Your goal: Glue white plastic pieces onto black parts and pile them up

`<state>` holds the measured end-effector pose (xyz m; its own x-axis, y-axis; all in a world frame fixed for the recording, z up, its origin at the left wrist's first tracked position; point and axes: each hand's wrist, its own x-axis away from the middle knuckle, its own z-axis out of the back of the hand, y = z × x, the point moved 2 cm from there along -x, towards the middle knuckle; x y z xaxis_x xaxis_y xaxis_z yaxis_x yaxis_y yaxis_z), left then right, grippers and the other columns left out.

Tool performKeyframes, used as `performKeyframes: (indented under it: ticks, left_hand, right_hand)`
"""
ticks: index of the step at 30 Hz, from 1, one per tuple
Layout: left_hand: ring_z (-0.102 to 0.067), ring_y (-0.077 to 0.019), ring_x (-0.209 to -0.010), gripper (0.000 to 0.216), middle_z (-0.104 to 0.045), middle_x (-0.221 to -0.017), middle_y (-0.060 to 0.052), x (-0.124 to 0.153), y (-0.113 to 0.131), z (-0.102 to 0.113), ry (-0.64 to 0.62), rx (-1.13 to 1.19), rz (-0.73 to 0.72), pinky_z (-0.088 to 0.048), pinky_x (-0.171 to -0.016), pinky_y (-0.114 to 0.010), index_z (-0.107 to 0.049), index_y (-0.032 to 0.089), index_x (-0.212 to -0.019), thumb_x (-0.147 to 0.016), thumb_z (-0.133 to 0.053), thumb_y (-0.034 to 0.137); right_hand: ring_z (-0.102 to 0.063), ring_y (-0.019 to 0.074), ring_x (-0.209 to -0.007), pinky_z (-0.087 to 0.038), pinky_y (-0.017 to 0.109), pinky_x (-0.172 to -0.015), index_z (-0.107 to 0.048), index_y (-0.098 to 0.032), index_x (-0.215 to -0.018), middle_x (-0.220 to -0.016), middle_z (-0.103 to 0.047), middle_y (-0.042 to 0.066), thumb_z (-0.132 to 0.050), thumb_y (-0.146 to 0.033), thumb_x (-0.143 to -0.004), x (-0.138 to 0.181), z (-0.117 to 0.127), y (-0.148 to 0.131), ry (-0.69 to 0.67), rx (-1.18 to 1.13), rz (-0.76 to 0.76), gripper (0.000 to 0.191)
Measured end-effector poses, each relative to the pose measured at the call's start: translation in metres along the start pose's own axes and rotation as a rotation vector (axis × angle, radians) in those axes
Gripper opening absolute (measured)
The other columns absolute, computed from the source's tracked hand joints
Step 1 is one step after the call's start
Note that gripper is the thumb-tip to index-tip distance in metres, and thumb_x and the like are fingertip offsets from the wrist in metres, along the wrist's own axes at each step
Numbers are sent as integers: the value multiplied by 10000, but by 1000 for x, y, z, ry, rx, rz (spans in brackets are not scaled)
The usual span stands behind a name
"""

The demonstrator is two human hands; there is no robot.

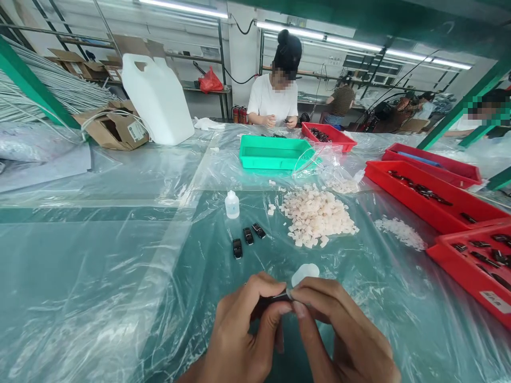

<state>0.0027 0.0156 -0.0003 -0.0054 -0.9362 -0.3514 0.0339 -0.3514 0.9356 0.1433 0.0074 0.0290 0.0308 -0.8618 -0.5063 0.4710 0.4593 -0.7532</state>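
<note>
Close to the table's front edge, my left hand (243, 327) pinches a small black plastic part (273, 300) between thumb and forefinger. My right hand (343, 324) has its thumb and fingertips closed at the right end of that part; a tiny pale bit shows there, too small to name. Just beyond my fingers lies a white round-edged patch (305, 273). Three similar black parts (248, 236) rest in a slanted row farther out. A small white bottle (232, 205) stands upright behind them, and a heap of small cream-coloured pieces (319, 215) spreads to their right.
Red bins (435, 205) with black parts line the right side, near a scatter of clear bits (401, 233). A green tray (275, 154) sits at the back, before a seated person (275, 98). A white jug (159, 101) and cardboard box (115, 127) stand back left. Plastic film covers the table.
</note>
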Motion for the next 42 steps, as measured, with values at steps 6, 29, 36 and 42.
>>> performKeyframes:
  ticks: [6,29,36,42]
  left_hand:
    - [-601,-71,-451,77,-613,-750,80,-2,-2,3,-5,3,67,-515,-459,-160,-598,306,-1048,-1065,-553,247]
    - [-484,-74,-420,187,-558,-685,68,-13,3,11,2,59,187,-418,-377,-151,-580,250,-940,-1065,-528,379]
    - [-381,-65,-431,328,-415,-684,75,-23,10,18,-48,18,300,-404,-470,-213,-574,231,-803,-1012,-590,483]
    - [-233,-70,-356,438,-260,-511,115,-17,-3,14,-38,69,343,-409,-505,-246,-424,241,-670,-1045,-476,462]
  right_hand:
    - [-718,70,-983,-553,93,-849,-647,-321,-1211,-1110,-677,-19,-564,-156,-1021,-11,5,13,-199,-73,121,265]
    - [-684,113,-1091,-574,166,-944,-522,-327,-1464,-1281,-598,37,-545,-92,-958,-15,-8,18,-336,-126,167,558]
    - [-717,148,-999,-639,210,-804,-557,-317,-1430,-1279,-587,77,-550,-167,-1021,-14,33,42,-196,-59,99,436]
    - [-734,156,-887,-640,236,-753,-651,-294,-1311,-1130,-665,67,-601,-150,-989,-7,56,74,-93,-95,40,357]
